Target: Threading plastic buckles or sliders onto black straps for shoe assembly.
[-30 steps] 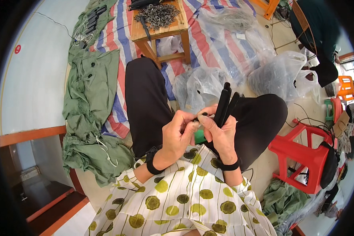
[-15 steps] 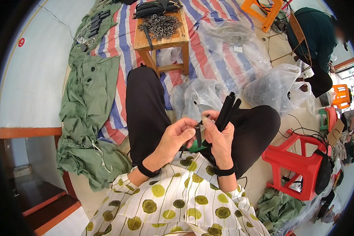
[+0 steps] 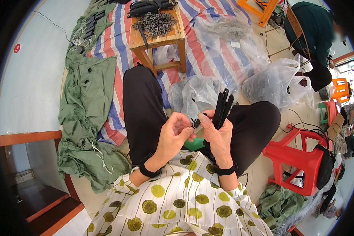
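Over my lap my right hand [image 3: 218,137] is closed around several stiff-looking black strips [image 3: 223,108] whose ends point up and away from me. Its thumb presses toward a small dark fitting [image 3: 195,122] between my two hands; whether this is joined to the strips I cannot make out. My left hand [image 3: 176,129] is bent close beside it, fingertips pinched at the fitting. Ahead, a wooden stool [image 3: 157,42] bears a heap of small metal rings or buckles [image 3: 155,24], with a black strip [image 3: 142,36] at its left edge.
A black bag [image 3: 151,7] lies behind the heap. Filled clear plastic bags [image 3: 271,84] stand on the striped sheet [image 3: 124,35] and floor. Green cloth [image 3: 86,86] lies left, a red stool [image 3: 295,161] right. At the far right another person [image 3: 310,35] bends over.
The black strip end that hung below my left fingertips no longer shows there. The strips in my right hand have shifted slightly and fanned apart. The view has moved a little.
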`<act>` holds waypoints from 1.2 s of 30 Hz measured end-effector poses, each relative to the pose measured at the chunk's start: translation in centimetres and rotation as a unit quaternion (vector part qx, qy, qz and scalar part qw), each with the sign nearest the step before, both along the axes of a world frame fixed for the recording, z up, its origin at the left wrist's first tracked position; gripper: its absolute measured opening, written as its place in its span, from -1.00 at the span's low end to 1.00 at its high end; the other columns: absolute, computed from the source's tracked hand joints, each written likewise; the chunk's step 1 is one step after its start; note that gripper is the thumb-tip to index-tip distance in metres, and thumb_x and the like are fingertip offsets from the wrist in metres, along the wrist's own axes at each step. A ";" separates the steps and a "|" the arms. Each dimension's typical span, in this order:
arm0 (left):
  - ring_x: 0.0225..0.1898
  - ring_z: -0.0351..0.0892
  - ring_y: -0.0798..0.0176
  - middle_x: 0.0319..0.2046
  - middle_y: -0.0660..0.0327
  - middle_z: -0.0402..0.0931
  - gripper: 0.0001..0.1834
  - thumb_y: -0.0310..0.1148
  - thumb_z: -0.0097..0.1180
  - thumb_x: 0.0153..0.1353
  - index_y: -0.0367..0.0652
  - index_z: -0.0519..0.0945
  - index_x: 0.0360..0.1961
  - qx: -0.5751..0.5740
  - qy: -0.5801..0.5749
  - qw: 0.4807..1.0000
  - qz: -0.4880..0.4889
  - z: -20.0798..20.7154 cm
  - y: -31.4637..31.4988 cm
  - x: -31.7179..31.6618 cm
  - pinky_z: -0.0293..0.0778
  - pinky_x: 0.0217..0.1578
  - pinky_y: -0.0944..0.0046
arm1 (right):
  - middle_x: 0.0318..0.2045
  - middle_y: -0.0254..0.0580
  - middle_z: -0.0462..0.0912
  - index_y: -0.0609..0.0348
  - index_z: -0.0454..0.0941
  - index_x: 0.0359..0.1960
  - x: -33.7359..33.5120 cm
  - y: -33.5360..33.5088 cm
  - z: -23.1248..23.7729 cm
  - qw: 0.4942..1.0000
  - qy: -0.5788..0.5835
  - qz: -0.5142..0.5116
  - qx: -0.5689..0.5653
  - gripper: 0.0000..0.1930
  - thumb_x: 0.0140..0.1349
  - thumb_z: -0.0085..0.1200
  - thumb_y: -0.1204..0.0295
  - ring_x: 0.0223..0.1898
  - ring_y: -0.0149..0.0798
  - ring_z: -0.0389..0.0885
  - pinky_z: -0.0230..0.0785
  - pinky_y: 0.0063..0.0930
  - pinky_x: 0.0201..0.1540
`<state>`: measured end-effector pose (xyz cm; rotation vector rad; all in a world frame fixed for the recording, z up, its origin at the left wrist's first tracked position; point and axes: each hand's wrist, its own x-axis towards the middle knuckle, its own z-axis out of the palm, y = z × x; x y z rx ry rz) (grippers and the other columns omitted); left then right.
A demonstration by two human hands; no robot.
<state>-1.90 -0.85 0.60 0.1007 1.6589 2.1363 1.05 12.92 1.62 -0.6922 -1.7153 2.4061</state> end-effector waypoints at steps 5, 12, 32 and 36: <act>-0.56 0.39 0.48 -0.47 0.27 0.50 -0.90 -0.43 -0.07 0.27 -0.25 0.42 -0.33 -0.063 -0.048 0.987 -0.140 -0.1 -0.5 -0.2 0.33 -0.52 0.50 | -0.58 -0.46 0.52 0.29 0.56 -0.35 0.0 0.0 -0.4 1.000 -0.005 0.007 0.027 -0.84 0.13 0.18 0.44 -0.59 -0.63 0.34 0.17 -0.70 -0.57; -0.67 0.24 0.45 -0.70 0.21 0.33 -0.85 -0.43 -0.09 0.25 -0.24 0.50 -0.27 -0.205 0.191 0.958 -0.065 -0.3 -0.1 0.6 0.22 -0.60 0.40 | -0.61 -0.39 0.52 0.31 0.53 -0.42 -0.6 -0.2 0.0 0.999 -0.021 0.011 0.030 -0.83 0.14 0.16 0.43 -0.61 -0.61 0.38 0.23 -0.70 -0.56; -0.67 0.21 0.53 -0.71 0.37 0.27 -0.71 -0.20 -0.08 0.32 -0.22 0.52 -0.23 -0.194 0.151 0.969 -0.023 -0.1 -0.4 0.5 0.17 -0.63 0.46 | -0.59 -0.44 0.46 0.27 0.52 -0.23 0.2 -0.8 0.2 0.995 0.032 -0.004 -0.090 -0.78 0.21 0.11 0.36 -0.73 -0.67 0.19 -0.03 -0.72 -0.71; -0.67 0.30 0.48 -0.71 0.27 0.34 -0.78 -0.28 -0.06 0.31 -0.22 0.50 -0.25 -0.214 0.178 0.961 -0.014 0.2 -0.3 0.5 0.26 -0.63 0.41 | -0.64 -0.47 0.44 0.25 0.53 -0.26 0.1 -1.1 0.7 0.992 0.033 -0.028 -0.117 -0.81 0.22 0.10 0.37 -0.74 -0.66 0.19 -0.04 -0.72 -0.71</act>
